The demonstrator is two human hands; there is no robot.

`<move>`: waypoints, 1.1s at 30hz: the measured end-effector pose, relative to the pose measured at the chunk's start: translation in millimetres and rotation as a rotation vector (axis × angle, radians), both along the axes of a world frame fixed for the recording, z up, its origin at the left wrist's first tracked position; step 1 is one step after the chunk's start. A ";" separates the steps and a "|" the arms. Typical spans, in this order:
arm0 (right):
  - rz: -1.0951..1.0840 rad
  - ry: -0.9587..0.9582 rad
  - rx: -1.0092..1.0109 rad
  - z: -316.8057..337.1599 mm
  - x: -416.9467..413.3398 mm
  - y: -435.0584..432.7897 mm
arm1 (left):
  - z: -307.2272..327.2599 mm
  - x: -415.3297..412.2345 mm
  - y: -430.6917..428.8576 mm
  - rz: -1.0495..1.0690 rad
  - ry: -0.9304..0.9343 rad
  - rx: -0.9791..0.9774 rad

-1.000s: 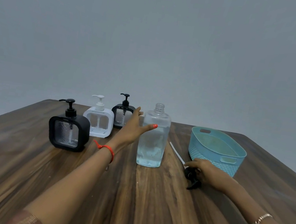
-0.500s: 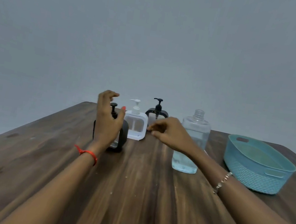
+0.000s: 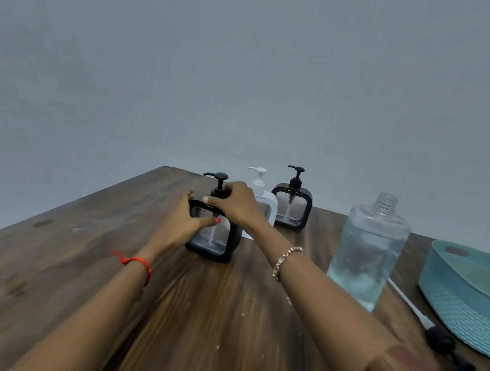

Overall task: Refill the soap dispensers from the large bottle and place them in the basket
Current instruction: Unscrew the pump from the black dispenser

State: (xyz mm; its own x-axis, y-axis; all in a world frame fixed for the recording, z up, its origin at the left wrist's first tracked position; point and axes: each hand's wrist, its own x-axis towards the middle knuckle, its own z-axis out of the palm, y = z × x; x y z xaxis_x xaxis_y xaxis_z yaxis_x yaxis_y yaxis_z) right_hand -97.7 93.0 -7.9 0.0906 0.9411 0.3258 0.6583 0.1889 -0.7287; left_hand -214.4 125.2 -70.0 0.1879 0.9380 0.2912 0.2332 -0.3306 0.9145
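The step now looks like taking the pump top off the near black dispenser [image 3: 214,228]; to do it well, hold the body still with one hand and turn only the collar with the other, slowly, so the bottle does not tip or slide on the table [image 3: 212,340].

The left hand [image 3: 186,224] is wrapped around the left side of that dispenser, thumb across its clear front, clamped on the body; the right hand [image 3: 234,203] sits on top, fingers closed around the pump collar (the black spout sticks up just behind them).

The white dispenser [image 3: 263,201] is just behind the right hand, partly hidden by it; the far black dispenser [image 3: 291,205] is a bit further back and to the right.

The large bottle [image 3: 367,253] stands open, well to the right of the right arm, with some clear soap in it; its black pump cap [image 3: 448,352] lies on the table further right, just beside the blue basket [image 3: 475,305]; nothing can be seen in the basket yet.
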 end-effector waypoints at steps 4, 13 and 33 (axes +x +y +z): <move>0.006 0.056 0.001 -2.8 2.1 5.3 | -3.0 1.3 1.5 0.015 -0.014 0.029; 0.161 0.047 -0.048 18.0 37.8 -26.5 | 8.7 0.2 -9.5 -0.165 -0.174 0.025; 0.890 0.499 -0.278 38.0 97.2 -83.3 | 28.7 29.7 -53.9 -0.813 -0.397 -0.210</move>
State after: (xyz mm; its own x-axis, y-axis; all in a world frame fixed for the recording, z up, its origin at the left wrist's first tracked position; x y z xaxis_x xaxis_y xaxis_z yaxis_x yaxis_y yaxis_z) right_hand -0.5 9.7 30.0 -0.6043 0.7701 0.2044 -0.0214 0.2407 -0.9704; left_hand -184.7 71.3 -41.2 0.7336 0.6027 0.3141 -0.3403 -0.0743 0.9374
